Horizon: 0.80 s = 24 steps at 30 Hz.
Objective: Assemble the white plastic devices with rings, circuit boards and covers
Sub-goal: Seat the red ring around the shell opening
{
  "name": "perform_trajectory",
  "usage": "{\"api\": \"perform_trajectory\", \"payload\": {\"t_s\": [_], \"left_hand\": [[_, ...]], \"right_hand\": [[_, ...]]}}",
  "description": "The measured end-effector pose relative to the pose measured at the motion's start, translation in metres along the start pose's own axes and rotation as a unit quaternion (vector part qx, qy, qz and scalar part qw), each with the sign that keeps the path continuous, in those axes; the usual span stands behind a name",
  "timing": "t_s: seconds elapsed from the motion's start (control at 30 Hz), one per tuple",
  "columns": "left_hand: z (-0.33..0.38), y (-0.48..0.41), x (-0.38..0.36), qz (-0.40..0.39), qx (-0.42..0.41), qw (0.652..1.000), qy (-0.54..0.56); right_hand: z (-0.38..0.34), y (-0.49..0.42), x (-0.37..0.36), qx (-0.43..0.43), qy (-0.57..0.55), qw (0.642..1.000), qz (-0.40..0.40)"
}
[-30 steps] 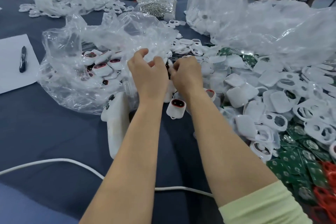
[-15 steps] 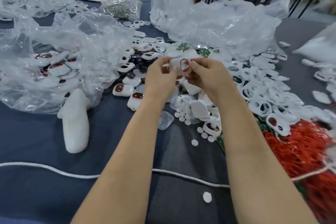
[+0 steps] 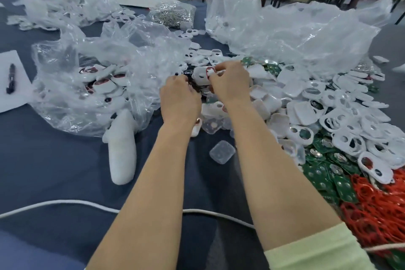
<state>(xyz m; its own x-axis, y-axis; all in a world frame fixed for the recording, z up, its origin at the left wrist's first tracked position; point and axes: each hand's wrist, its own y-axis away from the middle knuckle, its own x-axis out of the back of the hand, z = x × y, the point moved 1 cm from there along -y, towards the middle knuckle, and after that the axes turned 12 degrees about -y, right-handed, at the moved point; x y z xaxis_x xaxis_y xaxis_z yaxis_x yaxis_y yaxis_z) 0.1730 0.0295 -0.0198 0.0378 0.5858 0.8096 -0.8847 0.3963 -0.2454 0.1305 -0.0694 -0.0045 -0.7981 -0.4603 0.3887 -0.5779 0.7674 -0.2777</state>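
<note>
Head view: right hand (image 3: pixel 230 85) pinches the white device (image 3: pixel 200 77) at its red-ringed end. Left hand (image 3: pixel 180 96) sits just left of the device, fingers curled downward; its grip cannot be told. Right of the device lie white covers (image 3: pixel 306 112), green circuit boards (image 3: pixel 324 173) and red rings (image 3: pixel 377 208). Left of it lies a clear bag (image 3: pixel 98 94).

glossy clear plastic bag (image 3: pixel 105 85), matt cloth table (image 3: pixel 54 171)

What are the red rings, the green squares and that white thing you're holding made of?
Red rings: likely soft rubber, matte, lying bent and tangled. Green squares: stiff circuit board, glossy, with shiny metal discs. White device, pinched by the right hand: hard plastic, smooth, slight sheen.
</note>
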Motion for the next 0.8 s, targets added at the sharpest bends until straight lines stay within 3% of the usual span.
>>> {"api": "perform_trajectory", "payload": {"t_s": [0.2, 0.43, 0.53, 0.7, 0.8], "left_hand": [[-0.008, -0.021, -0.011, -0.063, 0.023, 0.985, -0.159], [-0.008, -0.026, -0.018, -0.059, 0.035, 0.982, -0.175], [-0.009, -0.025, -0.016, -0.043, 0.035, 0.986, -0.157], [0.004, -0.021, 0.009, 0.098, 0.034, 0.992, -0.067], [0.018, -0.017, 0.02, 0.134, -0.012, 0.989, 0.057]], "right_hand": [[0.009, -0.019, -0.021, 0.018, 0.124, 0.992, -0.006], [0.009, -0.027, -0.026, -0.001, 0.152, 0.988, -0.021], [0.008, -0.027, -0.025, -0.012, 0.141, 0.99, -0.005], [0.003, -0.022, -0.022, -0.025, 0.138, 0.989, -0.046], [-0.002, -0.012, -0.007, -0.043, 0.013, 0.999, -0.029]]}}
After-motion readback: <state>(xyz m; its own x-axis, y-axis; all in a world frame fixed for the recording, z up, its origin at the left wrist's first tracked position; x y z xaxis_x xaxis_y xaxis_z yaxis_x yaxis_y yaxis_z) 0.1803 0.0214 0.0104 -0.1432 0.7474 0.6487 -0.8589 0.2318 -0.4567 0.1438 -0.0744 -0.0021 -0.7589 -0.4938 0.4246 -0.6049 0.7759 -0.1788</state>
